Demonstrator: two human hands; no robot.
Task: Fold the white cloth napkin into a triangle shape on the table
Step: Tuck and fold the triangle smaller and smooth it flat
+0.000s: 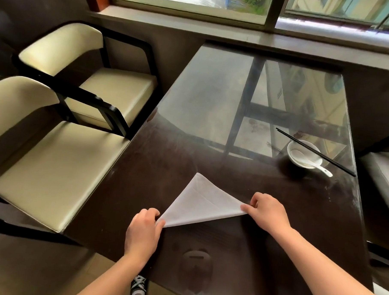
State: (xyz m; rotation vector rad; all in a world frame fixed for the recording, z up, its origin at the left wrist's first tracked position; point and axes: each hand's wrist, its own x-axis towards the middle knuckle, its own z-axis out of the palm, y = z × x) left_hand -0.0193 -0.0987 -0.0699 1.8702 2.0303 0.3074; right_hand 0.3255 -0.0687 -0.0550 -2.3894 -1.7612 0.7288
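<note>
Napkin [200, 203] already lies triangular on the tabletop [276, 195], left hand [144, 227] and right hand [267, 209] pinching its near corners, seemingly only smoothing left.

A white cloth napkin [201, 203], matt and smooth with faint pressed crease lines, folded into a triangle. It lies on a dark brown tabletop [210, 161] with a glossy, glass-like finish that mirrors the window [191, 2] and shows dusty smears and scuffs. A glossy white ceramic-looking bowl [304, 154] holds a matching glossy white spoon [311, 162]; black chopsticks [315, 151] with a smooth, slightly shiny finish rest across the bowl's rim. Two chairs [55, 159] have cream cushions that look like smooth leather or vinyl with a soft sheen, set in glossy black frames.
</note>
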